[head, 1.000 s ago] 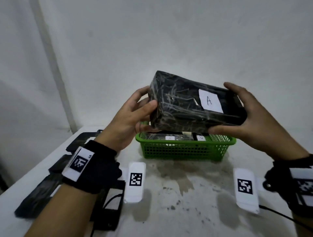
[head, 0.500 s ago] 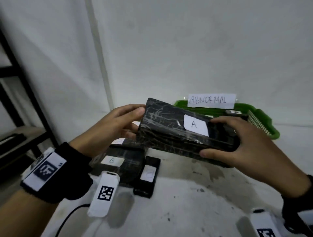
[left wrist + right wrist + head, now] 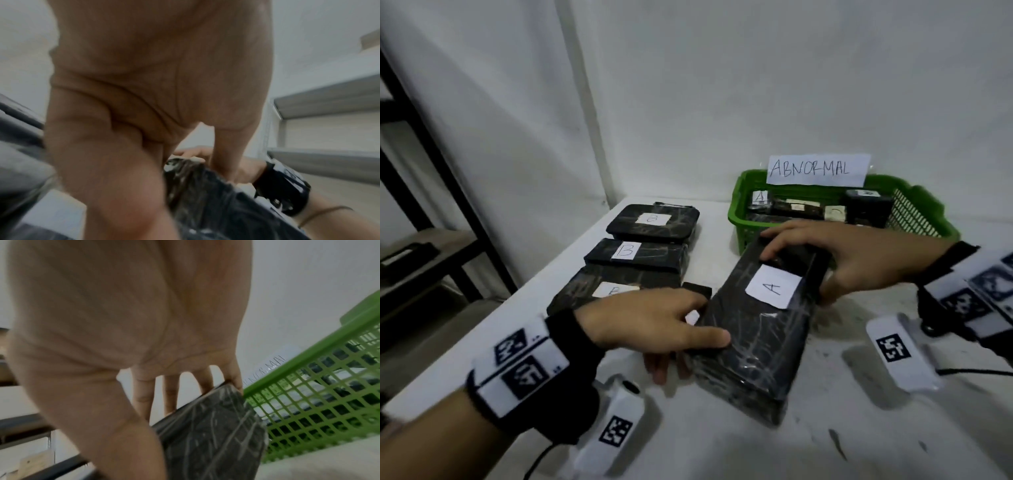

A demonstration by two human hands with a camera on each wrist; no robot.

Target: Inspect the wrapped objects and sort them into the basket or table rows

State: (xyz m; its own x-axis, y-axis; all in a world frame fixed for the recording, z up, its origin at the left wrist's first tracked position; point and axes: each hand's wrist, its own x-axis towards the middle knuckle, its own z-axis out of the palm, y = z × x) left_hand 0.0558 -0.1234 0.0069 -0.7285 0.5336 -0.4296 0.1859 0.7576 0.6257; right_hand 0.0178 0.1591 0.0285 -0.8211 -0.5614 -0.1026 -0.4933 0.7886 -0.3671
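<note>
Both my hands are on the black wrapped block marked A (image 3: 763, 329), which lies flat on the white table (image 3: 825, 445), just in front of the green basket (image 3: 921, 219). My left hand (image 3: 650, 325) grips the block's near left edge, thumb stretched across the top, fingers curled under the side. My right hand (image 3: 852, 260) clamps the far end, fingers spread over the top near the white A label (image 3: 773, 287), thumb down the right side. From the right wrist I see those fingers (image 3: 141, 395) hooked over the block's edge, the basket mesh (image 3: 320, 402) right beside it. The basket carries an ABNORMAL sign (image 3: 816, 168) and holds several dark wrapped pieces. To the left, a row of three wrapped blocks with B labels (image 3: 635, 253) runs back toward the wall, the nearest partly behind my left hand. The left wrist view is blurred, showing my palm (image 3: 156, 84) over the wrap
</note>
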